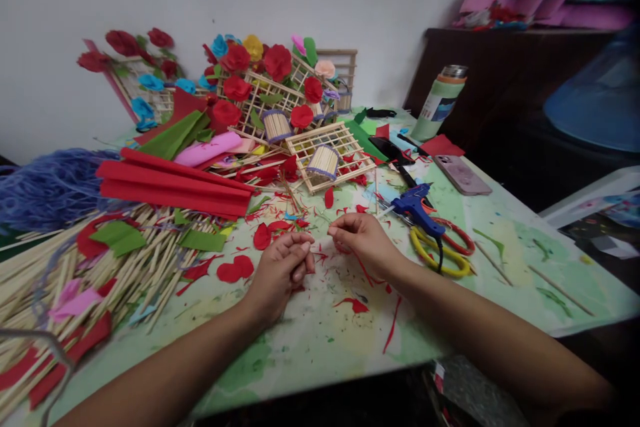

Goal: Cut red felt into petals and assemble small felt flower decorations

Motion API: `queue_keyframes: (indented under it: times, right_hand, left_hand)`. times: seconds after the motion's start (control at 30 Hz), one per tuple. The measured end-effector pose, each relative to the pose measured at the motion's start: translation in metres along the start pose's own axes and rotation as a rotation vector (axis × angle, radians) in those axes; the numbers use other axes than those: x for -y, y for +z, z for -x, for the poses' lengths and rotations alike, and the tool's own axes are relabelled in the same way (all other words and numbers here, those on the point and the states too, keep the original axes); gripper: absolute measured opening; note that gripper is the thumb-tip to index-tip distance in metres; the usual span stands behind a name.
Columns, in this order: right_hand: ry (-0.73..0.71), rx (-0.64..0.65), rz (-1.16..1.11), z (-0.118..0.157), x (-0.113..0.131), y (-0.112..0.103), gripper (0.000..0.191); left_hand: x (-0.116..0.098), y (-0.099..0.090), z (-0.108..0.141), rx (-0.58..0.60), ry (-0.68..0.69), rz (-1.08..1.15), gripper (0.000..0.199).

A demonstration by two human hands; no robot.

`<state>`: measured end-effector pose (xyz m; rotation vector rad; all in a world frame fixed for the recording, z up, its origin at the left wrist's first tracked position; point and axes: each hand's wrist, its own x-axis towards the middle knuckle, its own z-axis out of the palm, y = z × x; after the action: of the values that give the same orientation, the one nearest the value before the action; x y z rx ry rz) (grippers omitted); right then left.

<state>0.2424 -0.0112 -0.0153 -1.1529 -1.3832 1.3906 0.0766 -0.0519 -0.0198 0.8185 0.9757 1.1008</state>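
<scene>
My left hand (285, 272) is above the middle of the table, its fingers curled and thumb against the index finger; anything between them is too small to make out. Close by on the right, my right hand (364, 240) pinches with thumb and fingertips. A faint thin strand shows near those fingertips, but I cannot tell what it is or whether it is held. Red petal-shaped paper pieces (235, 269) lie left of my left hand. A torn red scrap (356, 305) lies below both hands, among thin red shreds.
Right of my hands lie a blue glue gun (417, 208) and scissors with yellow and red handles (440, 260). A phone (463, 175) and bottle (440, 103) are farther back. Left are sticks (150, 260), folded red paper (175, 183) and blue strands (50, 190). Behind stand stick lattices (270, 103) with paper flowers.
</scene>
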Motion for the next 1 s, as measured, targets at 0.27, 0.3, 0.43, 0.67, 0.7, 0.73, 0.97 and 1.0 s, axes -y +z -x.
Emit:
queue_keyframes:
  times: [0.27,0.3,0.43,0.67,0.7,0.73,0.97,1.0]
  right_hand:
    - [0.011,-0.059,-0.024,0.0008,0.0031,0.0012,0.018]
    - [0.01,-0.062,-0.031,0.0007,0.0028,0.0013,0.018]
    - [-0.007,-0.065,-0.009,0.0006,0.0016,0.0014,0.018]
    - [-0.008,-0.064,-0.011,0.0011,0.0017,0.0009,0.018]
    - [-0.01,-0.064,-0.012,0.0011,0.0017,0.0008,0.018]
    - [-0.011,-0.064,-0.01,0.0012,0.0017,0.0007,0.018]
    - [-0.025,-0.064,-0.001,0.0005,-0.0005,0.0005,0.018]
    - [-0.026,-0.064,-0.003,0.0005,-0.0009,0.0004,0.018]
  left_hand:
    - [0.0008,0.0004,0.002,0.02,-0.018,-0.024,0.021]
    - [0.0008,0.0003,0.002,0.022,-0.016,-0.029,0.02]
    - [0.001,0.0,0.0013,0.016,-0.007,-0.048,0.02]
    - [0.0024,-0.0022,0.0002,0.021,0.009,-0.084,0.02]
    - [0.0027,-0.0027,0.0001,0.02,0.009,-0.085,0.02]
    - [0.0031,-0.0031,0.0,0.018,0.008,-0.086,0.02]
    - [0.0036,-0.0035,-0.0016,0.005,0.007,-0.096,0.021]
    - [0.0036,-0.0035,-0.0019,0.004,0.006,-0.098,0.02]
